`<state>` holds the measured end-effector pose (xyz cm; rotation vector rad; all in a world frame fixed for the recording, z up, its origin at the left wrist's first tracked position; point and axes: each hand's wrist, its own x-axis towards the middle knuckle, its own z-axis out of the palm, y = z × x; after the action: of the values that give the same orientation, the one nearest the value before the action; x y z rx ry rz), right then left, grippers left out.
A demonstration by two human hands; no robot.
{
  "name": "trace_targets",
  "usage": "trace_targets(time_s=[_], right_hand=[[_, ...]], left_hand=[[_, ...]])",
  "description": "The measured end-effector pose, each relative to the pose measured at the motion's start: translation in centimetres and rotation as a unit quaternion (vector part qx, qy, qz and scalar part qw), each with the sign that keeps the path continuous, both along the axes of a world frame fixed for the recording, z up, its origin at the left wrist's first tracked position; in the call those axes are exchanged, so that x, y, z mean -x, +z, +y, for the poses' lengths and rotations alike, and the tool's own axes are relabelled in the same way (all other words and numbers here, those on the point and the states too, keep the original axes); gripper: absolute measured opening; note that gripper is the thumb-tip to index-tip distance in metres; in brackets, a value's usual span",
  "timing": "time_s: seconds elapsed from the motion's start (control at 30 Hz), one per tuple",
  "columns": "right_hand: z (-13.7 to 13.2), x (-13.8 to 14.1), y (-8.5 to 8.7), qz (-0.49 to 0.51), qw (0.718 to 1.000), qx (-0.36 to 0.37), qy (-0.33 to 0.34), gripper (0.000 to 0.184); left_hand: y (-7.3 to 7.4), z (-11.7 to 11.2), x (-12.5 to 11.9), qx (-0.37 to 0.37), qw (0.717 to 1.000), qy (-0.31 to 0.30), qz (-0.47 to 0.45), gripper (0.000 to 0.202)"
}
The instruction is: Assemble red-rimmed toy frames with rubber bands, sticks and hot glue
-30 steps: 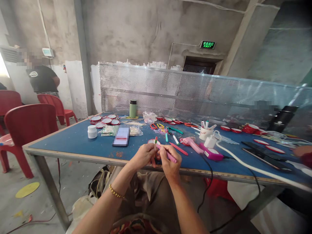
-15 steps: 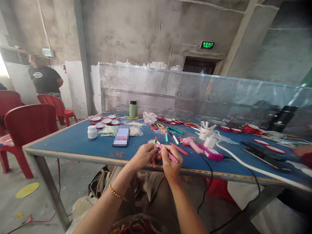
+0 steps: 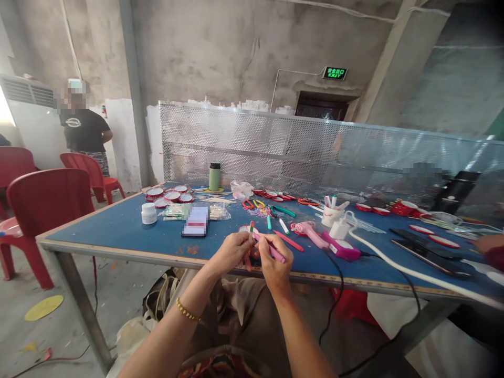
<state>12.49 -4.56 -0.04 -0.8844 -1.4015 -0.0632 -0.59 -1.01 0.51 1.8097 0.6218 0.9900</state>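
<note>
In the head view, both hands meet at the front edge of the blue table point(image 3: 118, 231). My left hand point(image 3: 234, 250) is closed on a small stick point(image 3: 251, 230) with a red end and a green part, held upright. My right hand point(image 3: 276, 263) grips a pink marker pen point(image 3: 277, 255), its tip pointing at the stick. Whether the tip touches it I cannot tell. Just behind the fingers lies a white disc with a red rim point(image 3: 244, 229). A red pen point(image 3: 290, 241), a white marker point(image 3: 284, 226) and a teal marker point(image 3: 269, 222) lie close to my right hand.
At left are a phone point(image 3: 196, 220), a white jar point(image 3: 148, 214) and bagged sticks point(image 3: 219, 211). To the right sit a pink glue gun point(image 3: 313, 233), a purple box point(image 3: 343, 248), a pen cup point(image 3: 331, 215) and a white cable point(image 3: 378, 260). A mesh screen point(image 3: 236, 142) stands behind.
The pink marker has shifted slightly left in my right hand, and that hand has turned a little. My left hand stays nearly still. The person at the far left has moved rightward.
</note>
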Motion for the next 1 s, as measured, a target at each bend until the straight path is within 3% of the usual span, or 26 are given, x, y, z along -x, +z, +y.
trace_targets(time_s=[1.0], right_hand=[[0.07,-0.26,-0.02,0.005,1.0,0.015,-0.006,0.019]], left_hand=[[0.26,-0.14,-0.17,0.026,1.0,-0.002,-0.004,0.038]])
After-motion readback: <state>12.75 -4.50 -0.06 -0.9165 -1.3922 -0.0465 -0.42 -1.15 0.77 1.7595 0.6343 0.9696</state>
